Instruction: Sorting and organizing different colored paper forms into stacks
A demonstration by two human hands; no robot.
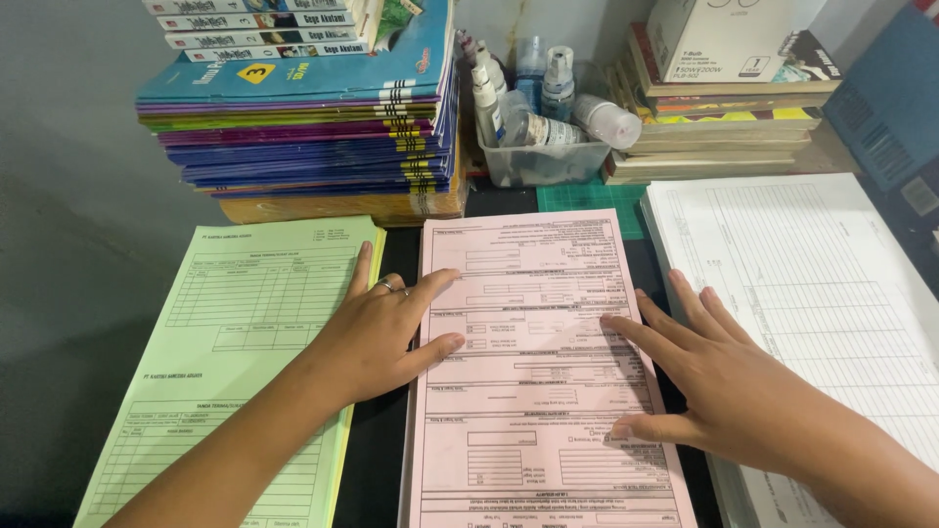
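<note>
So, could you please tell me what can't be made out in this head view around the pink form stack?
- Pink printed form stack: bottom cut by the frame; parts covered by the left hand and right hand.
- White ruled sheet pile: right side cut off.
- Clear plastic tub of spray bottles: contents overlap, count unclear.

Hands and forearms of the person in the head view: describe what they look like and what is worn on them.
Both arms are bare, with no sleeves, gloves, watch or bracelets in view. The left hand wears rings: a thin silver-coloured band on one of its fingers and what seems to be a second on the finger next to it. The right hand wears nothing. Nails on both look short and unpainted.
</note>
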